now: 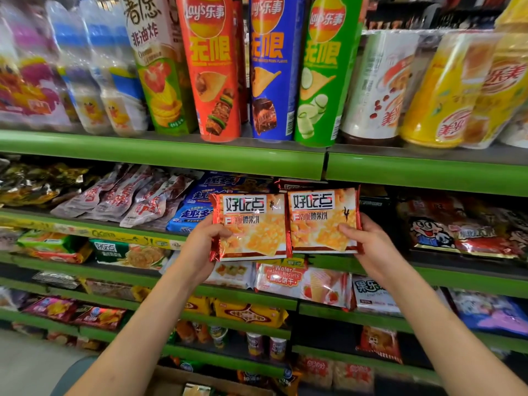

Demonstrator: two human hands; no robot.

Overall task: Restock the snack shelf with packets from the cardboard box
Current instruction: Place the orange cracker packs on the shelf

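Two red-and-orange biscuit packets are held side by side, upright, in front of the second shelf from the top. My left hand (204, 247) grips the left packet (251, 227) by its left edge, thumb on the front. My right hand (368, 241) grips the right packet (323, 221) by its right edge. Behind them a dark gap in the green shelf (177, 162) shows another pack of the same kind (297, 184) lying flat. The cardboard box (177, 381) sits at the bottom edge of the view, open, with a packet inside.
Tall chip tubes (217, 67) and drink cups (377, 87) stand on the top shelf. Blue cookie bags (194, 212) lie left of the held packets, dark and red bags (457, 230) to the right. Wafer packs (303, 284) fill the shelf below.
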